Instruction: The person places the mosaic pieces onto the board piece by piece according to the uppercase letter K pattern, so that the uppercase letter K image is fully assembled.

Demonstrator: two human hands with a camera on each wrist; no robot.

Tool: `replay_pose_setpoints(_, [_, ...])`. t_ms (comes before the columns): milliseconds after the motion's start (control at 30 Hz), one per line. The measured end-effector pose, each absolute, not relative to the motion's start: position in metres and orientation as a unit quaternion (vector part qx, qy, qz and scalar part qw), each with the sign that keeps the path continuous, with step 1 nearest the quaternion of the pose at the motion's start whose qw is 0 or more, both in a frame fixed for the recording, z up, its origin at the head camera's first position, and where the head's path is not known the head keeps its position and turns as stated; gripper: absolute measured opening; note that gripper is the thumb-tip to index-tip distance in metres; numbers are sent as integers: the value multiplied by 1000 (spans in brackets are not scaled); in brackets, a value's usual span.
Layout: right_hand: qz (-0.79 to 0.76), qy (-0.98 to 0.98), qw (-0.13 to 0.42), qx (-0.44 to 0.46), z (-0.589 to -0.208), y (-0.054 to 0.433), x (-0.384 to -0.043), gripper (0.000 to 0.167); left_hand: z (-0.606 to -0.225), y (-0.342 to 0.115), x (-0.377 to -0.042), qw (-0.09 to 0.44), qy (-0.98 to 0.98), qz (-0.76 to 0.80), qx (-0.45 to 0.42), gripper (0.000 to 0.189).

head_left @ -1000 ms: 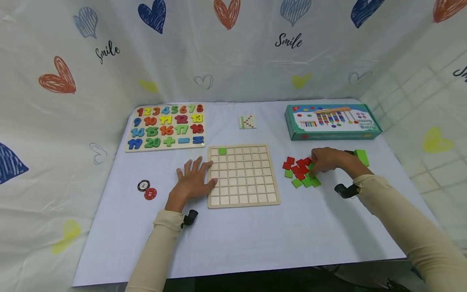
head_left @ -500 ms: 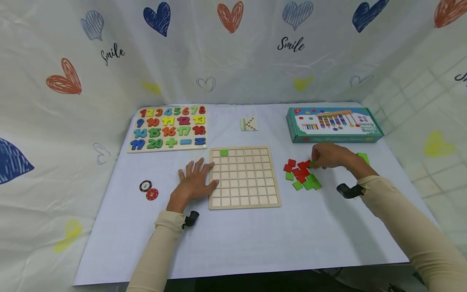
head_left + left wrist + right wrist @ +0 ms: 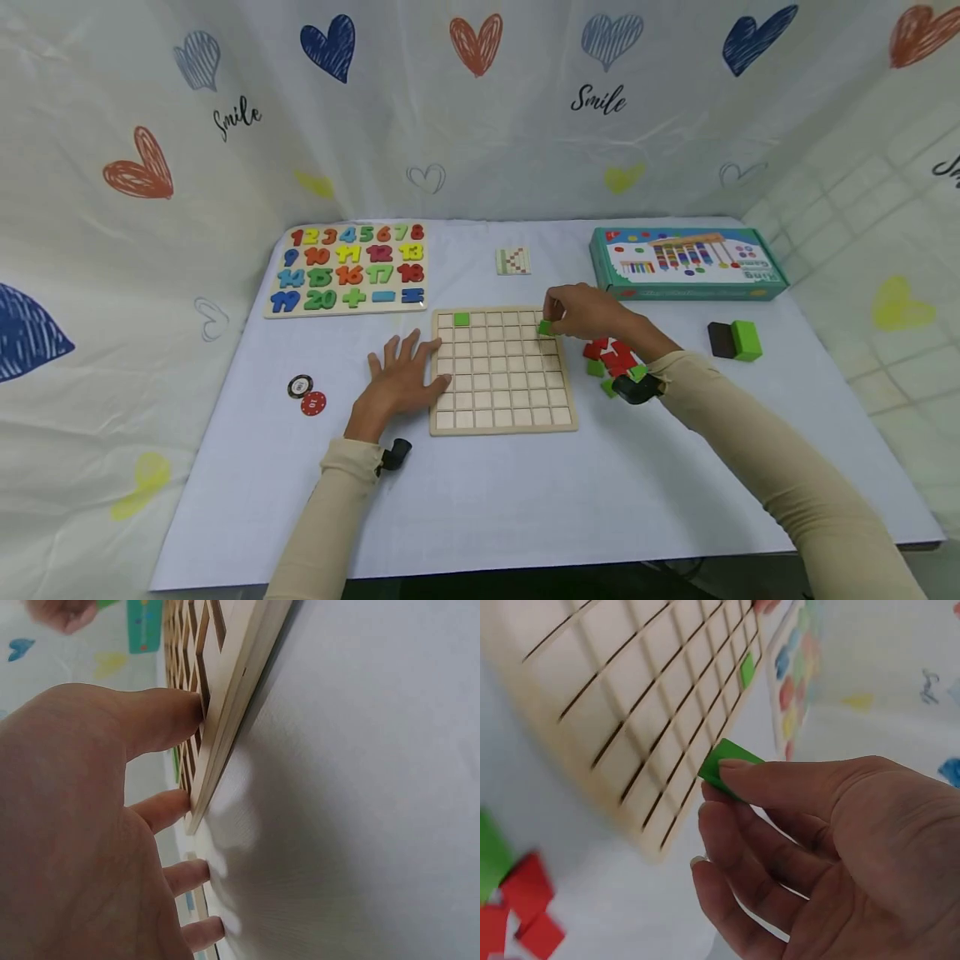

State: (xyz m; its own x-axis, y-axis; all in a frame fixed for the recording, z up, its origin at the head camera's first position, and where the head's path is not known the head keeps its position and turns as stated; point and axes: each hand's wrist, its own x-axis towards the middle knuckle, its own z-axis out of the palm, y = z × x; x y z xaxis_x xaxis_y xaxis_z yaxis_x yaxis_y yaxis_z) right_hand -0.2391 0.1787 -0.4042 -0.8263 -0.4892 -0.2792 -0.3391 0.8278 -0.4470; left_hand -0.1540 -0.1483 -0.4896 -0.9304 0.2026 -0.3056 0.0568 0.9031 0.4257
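My right hand (image 3: 588, 312) pinches a green square tile (image 3: 726, 766) between thumb and fingertips, over the far right corner of the wooden grid board (image 3: 501, 435). In the right wrist view the tile tilts above the board's edge. One green tile (image 3: 462, 319) lies in a cell of the far row, near the left. My left hand (image 3: 401, 379) is spread at the board's left side, thumb and index finger on its rim, the other fingertips down by the table. Loose red tiles (image 3: 619, 358) and green tiles (image 3: 595, 368) lie right of the board, partly hidden under my right wrist.
A number puzzle board (image 3: 347, 305) sits at the back left, a small patterned card (image 3: 513, 261) at the back middle. At the back right is a teal box (image 3: 690, 262), with a black block (image 3: 722, 340) and green block (image 3: 747, 340) nearer. Two round chips (image 3: 312, 403) lie left.
My right hand has picked a green tile from the loose pile and moved left with it to the board's far right corner. My left hand has stayed at the board's left edge.
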Motion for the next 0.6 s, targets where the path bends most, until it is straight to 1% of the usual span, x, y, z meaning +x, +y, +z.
replay_pose_setpoints(133, [-216, 925, 174, -259, -411, 145, -240, 15, -489, -149, -153, 173, 961, 203, 69, 73])
replay_pose_setpoints(267, [-238, 917, 159, -276, -421, 115, -241, 15, -489, -147, -152, 166, 962, 203, 76, 73])
replay_pose_setpoints(400, [-227, 917, 149, -291, -430, 87, -244, 16, -490, -145, -152, 160, 964, 201, 75, 73])
replay_pose_setpoints(600, [-215, 918, 154, -294, -446, 63, -249, 11, -490, -146, -152, 164, 965, 192, 67, 73])
